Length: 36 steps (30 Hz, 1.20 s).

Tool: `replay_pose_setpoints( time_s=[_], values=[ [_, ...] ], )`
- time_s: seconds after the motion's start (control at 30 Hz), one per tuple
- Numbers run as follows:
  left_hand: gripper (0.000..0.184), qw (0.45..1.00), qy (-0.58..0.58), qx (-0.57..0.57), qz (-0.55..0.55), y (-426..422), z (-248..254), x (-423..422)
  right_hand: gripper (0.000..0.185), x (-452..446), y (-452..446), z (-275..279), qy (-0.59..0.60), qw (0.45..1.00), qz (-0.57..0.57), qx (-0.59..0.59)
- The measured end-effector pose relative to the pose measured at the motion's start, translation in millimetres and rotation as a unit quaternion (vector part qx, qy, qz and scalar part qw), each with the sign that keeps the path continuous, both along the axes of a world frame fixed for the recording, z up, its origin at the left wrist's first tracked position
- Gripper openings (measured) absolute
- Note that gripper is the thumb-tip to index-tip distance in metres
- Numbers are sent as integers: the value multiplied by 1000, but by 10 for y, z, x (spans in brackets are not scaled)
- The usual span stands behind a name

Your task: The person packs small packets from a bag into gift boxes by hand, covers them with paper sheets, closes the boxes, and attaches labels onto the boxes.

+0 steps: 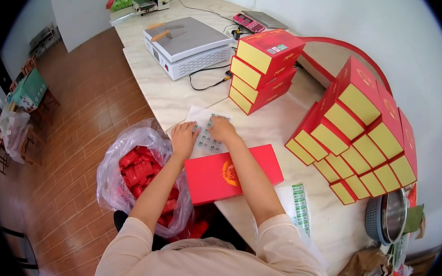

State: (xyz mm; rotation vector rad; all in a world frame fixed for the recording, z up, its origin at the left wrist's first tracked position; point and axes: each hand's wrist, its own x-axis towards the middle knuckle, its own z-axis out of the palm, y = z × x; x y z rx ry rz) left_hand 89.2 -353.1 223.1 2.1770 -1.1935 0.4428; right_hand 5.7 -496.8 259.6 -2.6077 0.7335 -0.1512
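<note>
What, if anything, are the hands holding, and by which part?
The left hand is at the left side of the white paper sheet of green-printed labels, the right hand at its upper right. Whether either grips it cannot be told.

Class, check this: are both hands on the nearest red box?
No, the left hand and right hand are at the sticker sheet, beyond that box.

A lane of pale tabletop (pixel 274 125) is left between the box stack (pixel 281 65) and the larger box pile (pixel 344 124). Ahead of the right hand (pixel 221 129), the gap between that stack and a flat-topped machine (pixel 201 63) is crossed by a black cable (pixel 199 88). Room under the right forearm (pixel 253 179) is taken up by a red box (pixel 205 177); beside the left forearm (pixel 161 190), by a plastic bag (pixel 110 171).
</note>
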Motion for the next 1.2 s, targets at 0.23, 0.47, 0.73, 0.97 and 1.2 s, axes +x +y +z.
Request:
replay_pose_setpoints(
  time_s=[0.23, 0.47, 0.73, 0.97, 1.2],
  values=[
    [28, 999, -23, -18, -21, 14, -51, 14, 43, 3, -17, -8, -16, 1000, 12, 1],
    [17, 998, -25, -46, -31, 38, 32, -8, 44, 12, -29, -1, -13, 1000, 22, 16],
    [12, 939, 268, -215, -28, 163, -82, 15, 42, 19, -29, 34, 4, 999, 16, 28],
    [15, 830, 454, -317, -71, 415, 34, 110, 30, 17, 187, 248, -167, 985, 24, 20],
    [15, 877, 402, -250, -78, 506, 322, -7, 18, -17, 434, 479, -265, 927, 152, 218]
  ],
)
